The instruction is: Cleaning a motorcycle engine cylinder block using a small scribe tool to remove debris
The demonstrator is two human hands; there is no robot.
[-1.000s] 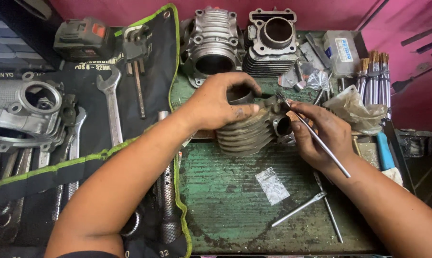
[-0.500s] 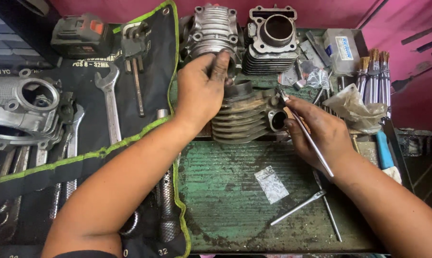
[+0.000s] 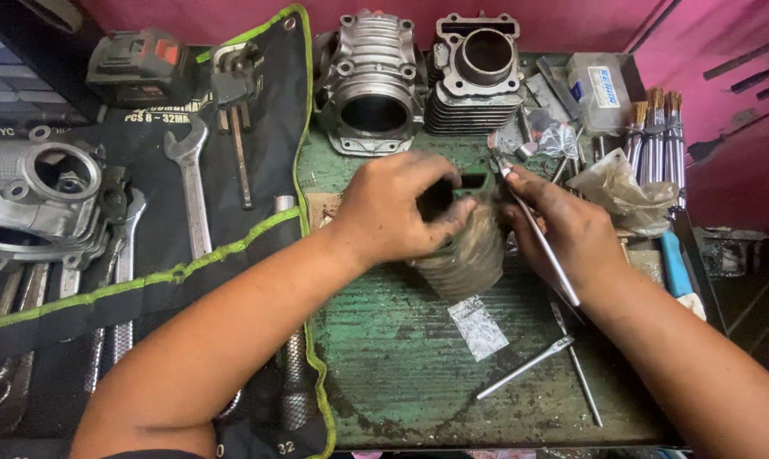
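While I watch from the head view, my left hand [image 3: 397,208] curls over the top of the finned cylinder [image 3: 462,259], fingers bent and closed around its upper rim, thumb pressed to the near side, the forearm running in from the lower left. My right hand [image 3: 571,234] comes in from the lower right, its fingers pinched shut on a thin metal rod [image 3: 541,238] that slants with its tip up by the cylinder's top edge; the palm sits just beside the cylinder's right flank. The cylinder is blurred and stands on the green desk [image 3: 384,365], near its middle. Just below the cylinder lies a small clear plastic bag [image 3: 478,327], and further right of that two loose rods [image 3: 546,365]. Behind the cylinder stand two more engine cylinders [image 3: 427,76]. Left of the cylinder a black tool roll [image 3: 146,289] holds wrenches [image 3: 189,183].
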